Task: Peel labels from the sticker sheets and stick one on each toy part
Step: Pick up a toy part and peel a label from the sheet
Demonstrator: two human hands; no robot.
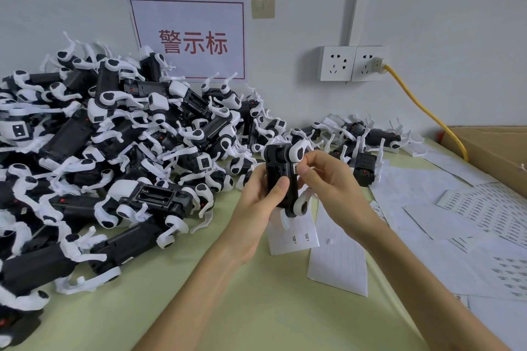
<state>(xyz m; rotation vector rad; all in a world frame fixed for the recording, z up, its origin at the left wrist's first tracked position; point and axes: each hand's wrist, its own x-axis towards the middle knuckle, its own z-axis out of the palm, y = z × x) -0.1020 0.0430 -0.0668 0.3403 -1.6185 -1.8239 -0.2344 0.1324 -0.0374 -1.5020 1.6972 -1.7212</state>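
Note:
My left hand (263, 194) grips a black toy part with white legs (281, 177), held upright above the table's middle. My right hand (322, 177) pinches a small white label (296, 169) against the part's right side, thumb and fingers on it. Under the hands lies a sticker sheet (293, 238) with two labels left on it. More sheets with printed labels (484, 208) lie to the right.
A big heap of black-and-white toy parts (99, 151) fills the left half of the pale green table (228, 308). A smaller group (368, 139) lies at the back right. Peeled backing sheets (339, 259), a cardboard box (496, 148) and a yellow cable (422, 105) are on the right.

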